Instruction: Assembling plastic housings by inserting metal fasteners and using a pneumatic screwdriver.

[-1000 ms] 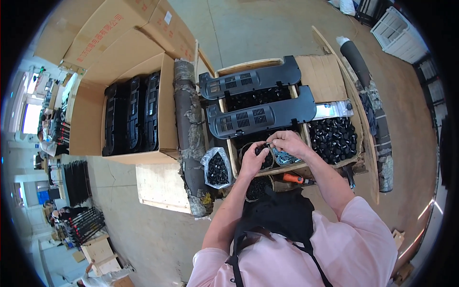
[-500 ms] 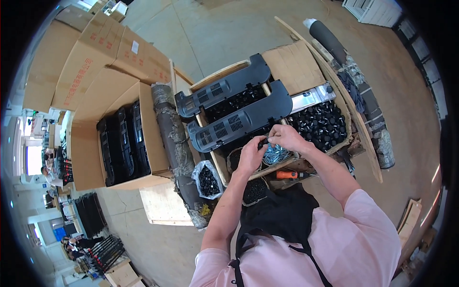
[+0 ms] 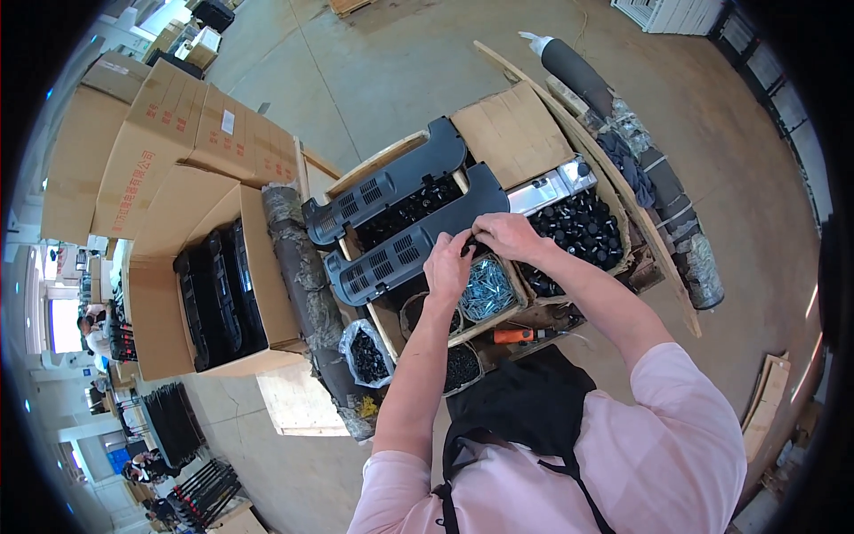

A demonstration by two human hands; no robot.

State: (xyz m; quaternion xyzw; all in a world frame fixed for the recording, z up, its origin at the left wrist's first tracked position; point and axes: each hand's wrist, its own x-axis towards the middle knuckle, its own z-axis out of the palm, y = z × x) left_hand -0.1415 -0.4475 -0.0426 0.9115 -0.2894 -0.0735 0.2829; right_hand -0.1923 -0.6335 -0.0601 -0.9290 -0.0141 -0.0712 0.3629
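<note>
Around me spreads a concrete workshop floor [image 3: 391,62], and on my left stands a stack of big cardboard cartons [image 3: 169,142]; the nearest open carton [image 3: 169,303] holds black panels standing on edge. In front of me is a wooden work crate [image 3: 551,133] with a cardboard sheet laid over its far part. Across the crate lie two long black plastic vented panels, the far panel [image 3: 391,182] and the near panel [image 3: 409,240], side by side and slanting up to my right. A dark wrapped roll [image 3: 307,294] lies along the crate's left side, and another roll [image 3: 578,71] lies beyond its right end. To the right of the panels sits a bin of black knobs [image 3: 587,227]. Just below my hands is a small box of silvery screws [image 3: 487,289], with a clear bag of black parts [image 3: 366,354] lower left and an orange-handled screwdriver [image 3: 520,335] lying near my apron.

My left hand [image 3: 449,262] and right hand [image 3: 507,236] meet at the right end of the near panel, fingers curled and pinched together on something small and dark at its edge; I cannot tell what the piece is.
</note>
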